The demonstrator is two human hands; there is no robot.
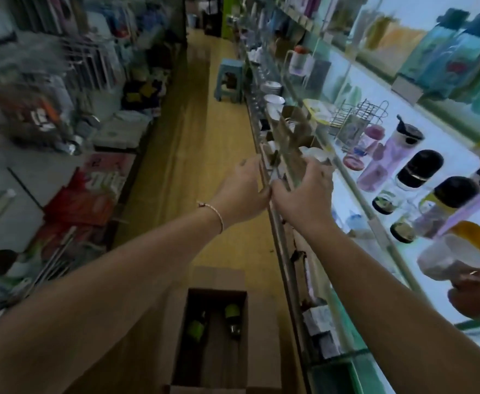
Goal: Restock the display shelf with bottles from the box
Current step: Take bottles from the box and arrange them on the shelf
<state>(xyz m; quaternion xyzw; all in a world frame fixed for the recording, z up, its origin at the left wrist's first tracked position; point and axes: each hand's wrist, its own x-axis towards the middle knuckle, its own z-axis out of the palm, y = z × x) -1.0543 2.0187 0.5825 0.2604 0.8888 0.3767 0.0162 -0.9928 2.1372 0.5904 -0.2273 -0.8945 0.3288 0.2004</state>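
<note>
Head view gives me a shop aisle, blurred at the edges, with the lit display shelf (pixel 346 180) running down my right and a wooden floor (pixel 199 155) ahead. On that shelf stand black-capped bottles (pixel 420 169), well right of the hands. The cardboard box (pixel 258 336) sits open on the floor below the arms, against the shelf's foot, and two green-lidded bottles (pixel 231 311) lie inside it. Both arms reach forward to the shelf's front edge. The right hand (pixel 304 194) has its fingers curled round a clear bottle (pixel 298 169) with a white cap, held at the rail. The left hand (pixel 244 191) cups the bottle's left side, fingers curved, its thumb touching the right thumb. A thin bracelet (pixel 219 214) circles the left wrist.
</note>
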